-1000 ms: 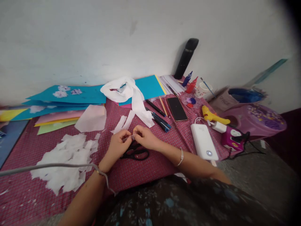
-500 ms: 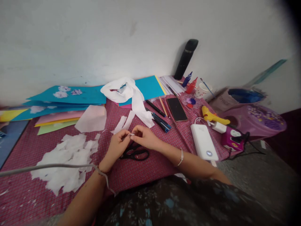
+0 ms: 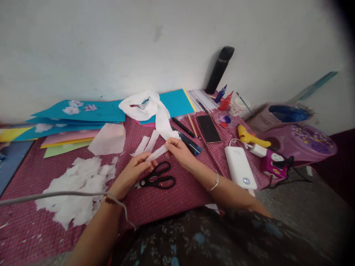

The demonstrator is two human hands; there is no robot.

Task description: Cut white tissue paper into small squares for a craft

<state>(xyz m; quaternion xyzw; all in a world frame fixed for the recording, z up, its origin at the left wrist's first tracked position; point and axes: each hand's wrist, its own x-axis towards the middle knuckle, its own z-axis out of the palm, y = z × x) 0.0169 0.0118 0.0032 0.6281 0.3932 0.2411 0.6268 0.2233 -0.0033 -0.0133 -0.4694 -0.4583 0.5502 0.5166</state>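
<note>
A narrow white tissue strip (image 3: 157, 152) is stretched between my two hands above the red checked cloth (image 3: 172, 199). My left hand (image 3: 135, 170) pinches its near end, fingers closed. My right hand (image 3: 179, 151) pinches its far end beside the blue pens (image 3: 191, 143). Black scissors (image 3: 156, 179) lie on the cloth just under and between my hands, untouched. Two more white strips (image 3: 145, 144) lie just beyond the hands.
White tissue scraps (image 3: 79, 188) are piled at the left. Coloured paper sheets (image 3: 80, 114) and a crumpled white tissue (image 3: 146, 107) lie along the wall. A phone (image 3: 208, 128), white power bank (image 3: 240, 167), yellow glue gun (image 3: 251, 136), glue bottles (image 3: 225, 99) and a black flask (image 3: 219, 69) sit at the right.
My hands were together over the scissors working a small folded piece. They have moved apart, and the piece is now drawn out into a strip; the scissors are uncovered.
</note>
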